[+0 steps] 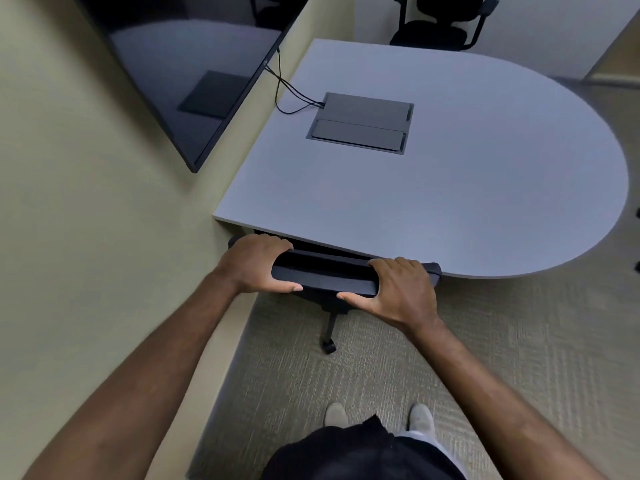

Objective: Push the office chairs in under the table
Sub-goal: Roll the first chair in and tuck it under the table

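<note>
A grey table with a rounded right end stands against the wall. A black office chair is at its near edge, seat hidden under the tabletop, only the top of the backrest and one caster leg showing. My left hand grips the backrest's left end. My right hand grips its right end. A second black office chair stands at the table's far side, its seat mostly outside the tabletop.
A large dark screen hangs on the wall at left, with cables running to a grey cable box set in the tabletop. Carpet covers the floor. My shoes stand behind the chair. Dark caster parts show at the right edge.
</note>
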The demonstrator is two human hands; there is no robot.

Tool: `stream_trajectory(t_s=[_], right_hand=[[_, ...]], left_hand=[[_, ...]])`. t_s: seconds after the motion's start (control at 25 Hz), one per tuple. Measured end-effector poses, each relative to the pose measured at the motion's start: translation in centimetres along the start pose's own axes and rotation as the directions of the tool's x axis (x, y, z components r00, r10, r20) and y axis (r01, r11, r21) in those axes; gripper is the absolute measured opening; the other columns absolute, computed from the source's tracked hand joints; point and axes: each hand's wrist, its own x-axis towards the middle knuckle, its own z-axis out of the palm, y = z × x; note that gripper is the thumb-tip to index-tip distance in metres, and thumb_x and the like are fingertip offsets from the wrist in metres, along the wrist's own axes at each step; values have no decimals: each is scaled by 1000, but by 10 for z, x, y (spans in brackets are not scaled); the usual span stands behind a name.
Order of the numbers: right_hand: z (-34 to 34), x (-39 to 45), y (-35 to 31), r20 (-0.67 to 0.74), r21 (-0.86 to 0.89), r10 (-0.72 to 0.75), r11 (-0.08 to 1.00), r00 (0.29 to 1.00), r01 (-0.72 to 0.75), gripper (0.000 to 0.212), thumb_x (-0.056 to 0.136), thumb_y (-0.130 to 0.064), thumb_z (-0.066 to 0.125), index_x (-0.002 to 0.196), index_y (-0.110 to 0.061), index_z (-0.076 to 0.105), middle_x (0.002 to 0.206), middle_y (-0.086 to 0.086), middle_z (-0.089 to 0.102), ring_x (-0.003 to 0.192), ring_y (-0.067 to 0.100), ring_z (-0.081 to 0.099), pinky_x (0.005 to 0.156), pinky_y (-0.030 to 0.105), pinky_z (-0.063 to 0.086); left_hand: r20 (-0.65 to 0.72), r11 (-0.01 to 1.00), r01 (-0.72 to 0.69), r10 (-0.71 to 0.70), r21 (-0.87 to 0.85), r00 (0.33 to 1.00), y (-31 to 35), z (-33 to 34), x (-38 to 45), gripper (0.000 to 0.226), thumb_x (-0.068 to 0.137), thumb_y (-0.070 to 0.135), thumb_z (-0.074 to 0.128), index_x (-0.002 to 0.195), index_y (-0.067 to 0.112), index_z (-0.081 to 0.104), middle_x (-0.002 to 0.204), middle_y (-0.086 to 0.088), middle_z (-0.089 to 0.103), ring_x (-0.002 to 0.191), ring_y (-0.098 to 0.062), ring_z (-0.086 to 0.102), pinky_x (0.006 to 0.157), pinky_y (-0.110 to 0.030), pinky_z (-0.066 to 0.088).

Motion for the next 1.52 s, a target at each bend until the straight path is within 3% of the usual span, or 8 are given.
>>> stream_trajectory(t_s=[0.16, 0.44, 0.92, 1.32, 1.52], right_hand=[[3, 9, -14, -19, 3, 20, 1000, 1000, -20, 95, 77, -104, 38, 101, -19, 75, 86, -1, 75, 82, 23, 69, 80, 39, 51], [7, 32, -14, -5, -6, 36, 999, 999, -36, 95, 75, -105, 37, 98, -20, 72, 85, -2, 74, 82, 23, 68, 80, 38, 51], [19, 58, -42, -32, -6, 81, 997, 996, -81, 93, 77, -104, 36, 91, -18, 70, 80, 0, 71, 78, 26, 67, 76, 39, 50], [20, 56, -41, -47, -9, 66, 998, 997, -67, 89, 78, -102, 36, 91, -21, 69, 79, -3, 70, 75, 22, 67, 71, 37, 49], [19, 46, -41, -29, 3, 74, 997, 997, -74, 90, 79, -102, 33, 96, -20, 69, 83, -2, 70, 77, 22, 66, 74, 37, 50]], left_hand=[[-12, 999, -30, 29, -42, 999, -22, -1, 6, 83, 69, 89, 60, 122, 25, 68, 110, 10, 72, 99, -19, 66, 82, -38, 52], [-7, 1000, -29, 29, 11, 1000, -37, -2, 21, 93, 71, 93, 52, 128, 21, 66, 114, 5, 72, 100, -21, 66, 86, -38, 49], [25, 997, -62, 61, 41, 998, -78, -13, 41, 86, 70, 89, 51, 122, 22, 67, 109, 4, 72, 94, -22, 65, 80, -39, 52], [12, 998, -49, 48, 45, 999, -74, -12, 38, 90, 71, 91, 48, 122, 20, 68, 110, 3, 73, 94, -24, 67, 80, -40, 52], [-79, 999, -18, 20, 32, 997, -64, -6, 25, 84, 71, 91, 52, 115, 22, 71, 102, 5, 75, 91, -24, 69, 79, -41, 51]])
